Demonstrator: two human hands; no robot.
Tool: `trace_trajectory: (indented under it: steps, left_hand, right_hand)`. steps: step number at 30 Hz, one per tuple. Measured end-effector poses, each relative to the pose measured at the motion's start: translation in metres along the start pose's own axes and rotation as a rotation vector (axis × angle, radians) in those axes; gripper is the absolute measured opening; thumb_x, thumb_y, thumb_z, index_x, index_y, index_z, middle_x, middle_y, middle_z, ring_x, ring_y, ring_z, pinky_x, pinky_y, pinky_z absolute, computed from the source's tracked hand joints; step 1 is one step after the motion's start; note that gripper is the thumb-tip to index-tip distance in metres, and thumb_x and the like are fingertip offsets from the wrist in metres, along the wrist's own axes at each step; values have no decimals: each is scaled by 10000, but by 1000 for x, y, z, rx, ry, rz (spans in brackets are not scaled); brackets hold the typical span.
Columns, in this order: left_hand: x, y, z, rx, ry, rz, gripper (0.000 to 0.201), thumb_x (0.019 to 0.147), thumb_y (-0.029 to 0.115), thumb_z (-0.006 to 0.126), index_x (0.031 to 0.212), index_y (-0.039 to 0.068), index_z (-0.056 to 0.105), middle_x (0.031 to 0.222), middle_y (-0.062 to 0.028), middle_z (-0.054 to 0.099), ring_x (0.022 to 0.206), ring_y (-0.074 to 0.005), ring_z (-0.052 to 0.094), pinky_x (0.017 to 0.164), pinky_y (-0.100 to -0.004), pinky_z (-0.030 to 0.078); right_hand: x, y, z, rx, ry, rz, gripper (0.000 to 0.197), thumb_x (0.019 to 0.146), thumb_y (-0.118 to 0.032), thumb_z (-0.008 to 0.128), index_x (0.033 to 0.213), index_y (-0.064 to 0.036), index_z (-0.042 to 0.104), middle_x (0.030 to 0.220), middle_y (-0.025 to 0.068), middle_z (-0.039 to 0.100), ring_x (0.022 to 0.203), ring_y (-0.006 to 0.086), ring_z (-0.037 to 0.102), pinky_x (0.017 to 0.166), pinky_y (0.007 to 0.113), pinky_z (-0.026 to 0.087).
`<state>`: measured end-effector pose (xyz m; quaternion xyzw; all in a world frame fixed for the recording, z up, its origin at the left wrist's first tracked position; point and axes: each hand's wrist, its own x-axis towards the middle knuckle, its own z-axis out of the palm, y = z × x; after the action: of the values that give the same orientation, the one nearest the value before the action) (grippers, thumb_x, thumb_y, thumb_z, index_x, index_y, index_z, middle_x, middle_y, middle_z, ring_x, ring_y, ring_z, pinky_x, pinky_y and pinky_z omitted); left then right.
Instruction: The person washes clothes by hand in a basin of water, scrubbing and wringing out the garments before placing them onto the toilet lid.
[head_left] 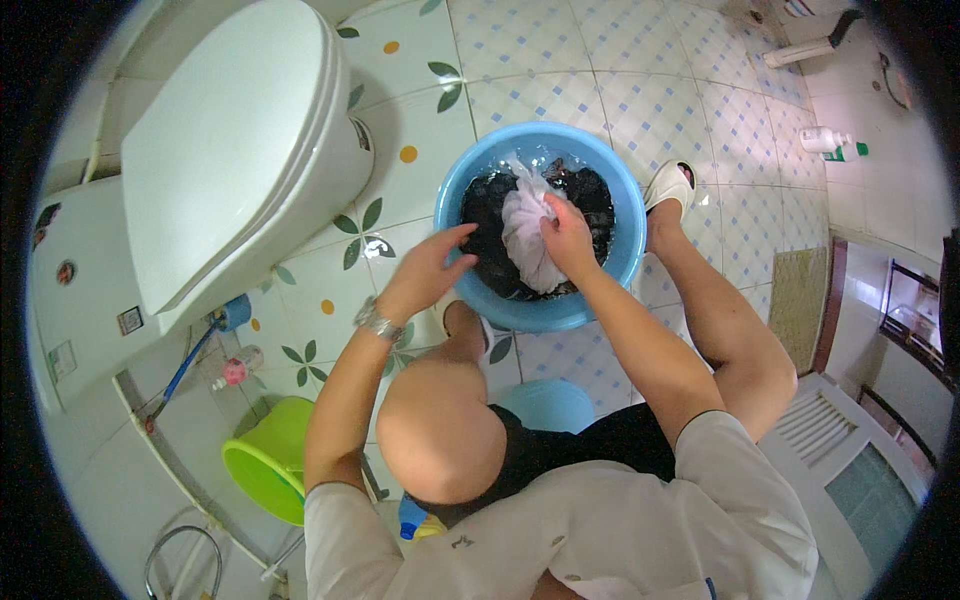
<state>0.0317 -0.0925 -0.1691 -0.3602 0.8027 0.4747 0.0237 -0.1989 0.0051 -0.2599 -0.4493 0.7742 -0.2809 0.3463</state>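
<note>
We logged two bare hands at a round light-blue plastic basin (630,235) on a patterned white tile floor (545,100). The right hand (568,238) was pinching a bunched, pale whitish-lavender cloth (525,238), fingers and thumb pressed together on its right side. We placed that cloth near the middle of the basin, on top of soaked black fabric (487,205), with clear water showing at the far edge.

The left hand (432,268) was spread, thumb apart from the fingers, fingertips over the basin's left rim; we could not tell whether they touched the black fabric. We noted a silver-coloured metal band (378,322) on that wrist.

Around them, we marked a white toilet with an oval lid (230,150), lid down, upper left; a blue long-handled brush (235,313) beside it; a small pink-and-clear bottle (238,368) just below that; and a bright green plastic bucket (270,460) near the left forearm. A white slipper (668,190) was on the right foot, just beside the basin. Between the legs we saw a light-blue object (550,402), partly hidden, kind unclear. A white louvred door (850,470) stood lower right.
</note>
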Motion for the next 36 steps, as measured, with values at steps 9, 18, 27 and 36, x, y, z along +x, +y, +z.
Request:
trace_trajectory:
  steps: [9, 18, 27, 36]
  left_hand:
    - [82, -44, 87, 529, 103, -47, 981, 757, 310, 758, 1548, 146, 201, 1546, -266, 252, 1412, -476, 268, 1120, -621, 262]
    - [97, -25, 88, -459, -43, -443, 1008, 812, 322, 722, 1526, -13, 95, 1463, -269, 400, 1313, -436, 430, 1126, -442, 338]
    - [76, -58, 113, -440, 200, -188, 771, 809, 139, 652, 1480, -13, 304, 1415, -308, 418, 1297, -474, 417, 1104, -471, 344]
    - [75, -42, 121, -390, 392, -249, 790, 881, 217, 664, 1479, -75, 237, 1490, -335, 287, 1393, -434, 316, 1159, -439, 267]
  right_hand:
    - [49, 25, 38, -741, -257, -373, 601, 840, -371, 642, 1370, -123, 508, 1395, 246, 420, 1319, 451, 371, 1115, 558, 286]
    - [90, 22, 45, 325, 159, 374, 443, 885, -203, 661, 1253, 20, 552, 1158, 251, 620, 1096, 374, 605, 930, 406, 488]
    - [-18, -4, 19, -208, -168, -395, 538, 720, -119, 710, 1232, -23, 577, 1320, 263, 451, 1277, 465, 395, 1086, 506, 358]
    - [99, 1, 49, -480, -294, 28, 381, 788, -176, 689, 1113, 10, 621, 1162, 212, 608, 1084, 321, 592, 930, 446, 488]
